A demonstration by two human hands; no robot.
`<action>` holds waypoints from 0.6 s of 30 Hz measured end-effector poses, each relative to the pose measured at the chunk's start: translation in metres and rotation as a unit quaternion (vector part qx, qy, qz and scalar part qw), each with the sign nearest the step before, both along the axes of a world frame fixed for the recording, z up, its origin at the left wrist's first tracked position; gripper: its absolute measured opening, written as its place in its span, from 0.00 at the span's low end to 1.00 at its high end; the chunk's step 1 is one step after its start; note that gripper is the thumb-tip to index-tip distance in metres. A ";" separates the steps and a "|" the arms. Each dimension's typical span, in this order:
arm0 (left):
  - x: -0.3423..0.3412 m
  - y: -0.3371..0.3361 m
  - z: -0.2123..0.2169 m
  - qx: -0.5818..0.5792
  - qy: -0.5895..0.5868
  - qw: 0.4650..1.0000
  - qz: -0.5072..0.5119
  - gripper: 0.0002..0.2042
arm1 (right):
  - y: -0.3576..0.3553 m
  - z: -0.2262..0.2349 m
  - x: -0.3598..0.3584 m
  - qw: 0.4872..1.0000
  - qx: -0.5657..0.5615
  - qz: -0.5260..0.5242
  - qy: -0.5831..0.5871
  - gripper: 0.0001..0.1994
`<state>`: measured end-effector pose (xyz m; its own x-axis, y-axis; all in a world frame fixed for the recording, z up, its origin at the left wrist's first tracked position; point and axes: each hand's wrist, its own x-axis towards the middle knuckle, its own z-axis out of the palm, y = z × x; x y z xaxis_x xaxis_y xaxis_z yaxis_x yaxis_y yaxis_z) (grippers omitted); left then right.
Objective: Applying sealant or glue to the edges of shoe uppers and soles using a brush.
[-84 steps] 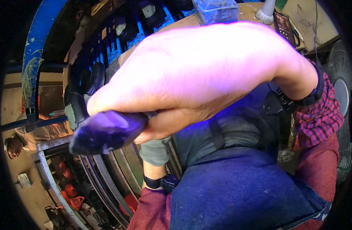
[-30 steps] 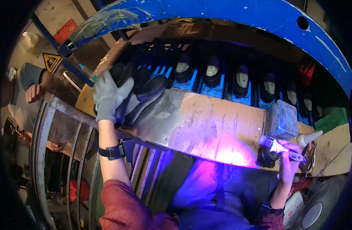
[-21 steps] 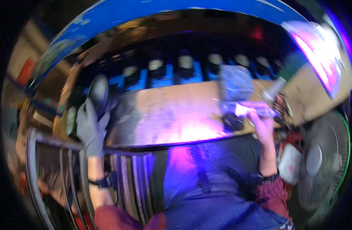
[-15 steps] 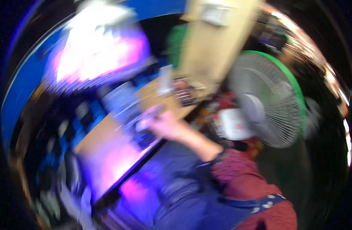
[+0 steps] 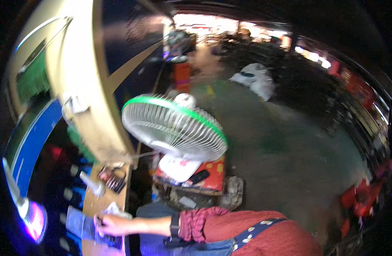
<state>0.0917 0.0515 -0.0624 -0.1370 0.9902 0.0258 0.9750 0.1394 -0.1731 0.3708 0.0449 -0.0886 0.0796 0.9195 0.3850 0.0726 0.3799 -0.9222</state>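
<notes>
My right hand [image 5: 107, 225] reaches out to the left over a wooden workbench [image 5: 105, 201], the arm in a rolled red checked sleeve [image 5: 196, 222] with a dark wristband [image 5: 174, 224]. The fingers curl over a dark item on a bluish block [image 5: 78, 222]; blur hides whether they grip it. A white scrap [image 5: 113, 208] lies just above the hand. My left hand is out of view.
A green-rimmed fan [image 5: 174, 128] stands on a red box [image 5: 206, 176] right of the bench. A pale wooden post [image 5: 91, 98] rises behind. A violet lamp [image 5: 34, 216] glows at far left. A white tube [image 5: 91, 183] and dark tray [image 5: 113, 179] lie on the bench. Concrete floor [image 5: 268, 141] stretches right, with white sacks [image 5: 255, 79].
The view has swung right, away from the bench and dark parts toward the fan and floor. The gloved left hand has dropped out of view. My right hand stays over the bench.
</notes>
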 end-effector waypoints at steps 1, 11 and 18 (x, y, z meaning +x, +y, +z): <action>0.000 0.024 -0.019 0.027 0.023 0.998 -0.044 0.54 | 0.000 -0.002 0.004 1.000 -0.001 -0.009 0.004 0.06; -0.036 -0.042 0.047 -0.129 0.054 0.988 -0.062 0.55 | -0.009 0.023 0.016 0.990 -0.016 -0.027 -0.138 0.06; -0.058 -0.049 0.051 -0.146 -0.002 0.983 -0.114 0.55 | -0.002 0.014 0.006 0.962 0.016 0.022 -0.271 0.08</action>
<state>0.0340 0.0024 -0.0117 0.0893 0.9603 -0.2643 0.9758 -0.1374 -0.1698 0.3771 0.0429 -0.0750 -0.1798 0.9040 0.3879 0.5232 0.4218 -0.7405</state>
